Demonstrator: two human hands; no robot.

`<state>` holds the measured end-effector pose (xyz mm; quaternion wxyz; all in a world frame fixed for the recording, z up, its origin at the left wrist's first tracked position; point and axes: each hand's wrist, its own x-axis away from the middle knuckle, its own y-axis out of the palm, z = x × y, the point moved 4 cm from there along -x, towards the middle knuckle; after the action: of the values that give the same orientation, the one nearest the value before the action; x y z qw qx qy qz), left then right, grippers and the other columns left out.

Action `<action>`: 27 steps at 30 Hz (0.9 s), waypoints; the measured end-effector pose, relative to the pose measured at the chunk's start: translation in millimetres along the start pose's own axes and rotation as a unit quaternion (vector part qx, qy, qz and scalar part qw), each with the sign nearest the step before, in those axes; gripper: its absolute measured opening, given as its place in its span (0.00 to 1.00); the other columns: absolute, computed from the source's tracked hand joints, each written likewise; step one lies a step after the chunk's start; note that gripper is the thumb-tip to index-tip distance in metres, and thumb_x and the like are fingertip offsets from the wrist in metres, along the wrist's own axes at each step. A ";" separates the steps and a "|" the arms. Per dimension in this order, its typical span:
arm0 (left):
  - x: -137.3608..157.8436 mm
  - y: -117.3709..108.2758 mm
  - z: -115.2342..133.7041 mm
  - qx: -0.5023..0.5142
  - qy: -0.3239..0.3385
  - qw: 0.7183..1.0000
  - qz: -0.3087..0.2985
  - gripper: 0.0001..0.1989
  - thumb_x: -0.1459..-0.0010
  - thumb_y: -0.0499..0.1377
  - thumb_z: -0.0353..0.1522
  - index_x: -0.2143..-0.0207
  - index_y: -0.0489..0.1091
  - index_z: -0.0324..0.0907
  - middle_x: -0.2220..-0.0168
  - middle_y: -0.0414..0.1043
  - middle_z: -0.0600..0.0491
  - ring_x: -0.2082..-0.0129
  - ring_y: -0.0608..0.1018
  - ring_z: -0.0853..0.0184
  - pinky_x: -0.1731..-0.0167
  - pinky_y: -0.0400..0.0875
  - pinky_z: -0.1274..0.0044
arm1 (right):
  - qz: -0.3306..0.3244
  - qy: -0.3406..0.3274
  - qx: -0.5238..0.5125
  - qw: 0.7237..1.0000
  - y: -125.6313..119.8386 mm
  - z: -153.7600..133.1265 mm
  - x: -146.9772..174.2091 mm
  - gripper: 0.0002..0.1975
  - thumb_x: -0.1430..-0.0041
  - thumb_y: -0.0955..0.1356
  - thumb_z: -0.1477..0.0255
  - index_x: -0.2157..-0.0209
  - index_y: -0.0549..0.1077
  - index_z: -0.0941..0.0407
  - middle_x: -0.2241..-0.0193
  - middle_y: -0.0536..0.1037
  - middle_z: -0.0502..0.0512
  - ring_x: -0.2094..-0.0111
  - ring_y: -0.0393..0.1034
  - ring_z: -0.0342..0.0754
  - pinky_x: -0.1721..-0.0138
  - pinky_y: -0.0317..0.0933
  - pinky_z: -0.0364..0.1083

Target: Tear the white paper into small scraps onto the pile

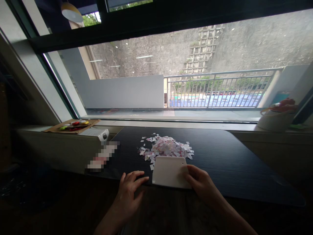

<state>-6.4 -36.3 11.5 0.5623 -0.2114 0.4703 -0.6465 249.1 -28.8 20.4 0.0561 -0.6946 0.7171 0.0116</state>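
A flat white plastic scraper (pixel 168 171) lies low over the near edge of the dark table, its far edge against a heap of paper scraps (pixel 168 146). My right hand (pixel 199 178) grips the scraper at its right side, the thumb on top and the other fingers partly hidden. To the left of the scraper, my left hand (pixel 132 187) hovers by the table edge with fingers spread and nothing in it. Small loose squares of white and pinkish paper surround the heap, mostly on its left side.
The dark wood-grain table (pixel 230 156) stands against a large window. At its left edge lies a blurred-out item (pixel 102 158). Beyond it, a cardboard sheet (pixel 70 127) carries colourful pieces beside a white ridged device (pixel 95 133). A white container (pixel 275 119) sits on the right sill.
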 end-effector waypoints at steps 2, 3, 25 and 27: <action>0.2 0.4 -0.7 0.000 0.001 1.000 0.002 0.18 0.47 0.55 0.30 0.54 0.73 0.52 0.49 0.71 0.49 0.46 0.70 0.56 0.43 0.47 0.47 | -0.008 0.009 0.003 1.000 -0.5 -2.4 4.4 0.14 0.52 0.70 0.63 0.66 0.78 0.57 0.68 0.83 0.56 0.65 0.76 0.55 0.64 0.69 0.49; 0.3 0.5 -0.8 -0.002 0.002 1.000 0.001 0.18 0.47 0.55 0.31 0.54 0.73 0.52 0.48 0.71 0.49 0.46 0.70 0.56 0.43 0.47 0.47 | -0.010 0.012 0.003 1.000 -2.1 -3.8 6.5 0.14 0.52 0.70 0.63 0.66 0.78 0.57 0.69 0.83 0.56 0.65 0.76 0.55 0.65 0.69 0.48; 0.8 26.9 -64.1 -0.086 0.074 0.992 0.058 0.17 0.43 0.51 0.42 0.52 0.70 0.60 0.48 0.71 0.54 0.48 0.73 0.56 0.46 0.55 0.48 | 0.181 -0.062 -0.044 0.981 -112.4 18.7 -3.8 0.21 0.57 0.73 0.62 0.60 0.73 0.57 0.73 0.79 0.52 0.75 0.72 0.48 0.81 0.68 0.43; 0.6 27.3 -64.1 -0.092 0.076 0.991 0.063 0.17 0.43 0.51 0.42 0.52 0.70 0.61 0.48 0.71 0.54 0.48 0.73 0.56 0.46 0.56 0.48 | 0.173 -0.058 -0.034 0.983 -112.8 19.2 -2.8 0.21 0.57 0.73 0.64 0.60 0.73 0.57 0.72 0.79 0.52 0.75 0.72 0.47 0.81 0.67 0.42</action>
<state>-43.6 -11.0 -41.8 0.5427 -0.1823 0.5816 -0.5779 363.0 -28.2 8.5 0.0713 -0.5600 0.8210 0.0855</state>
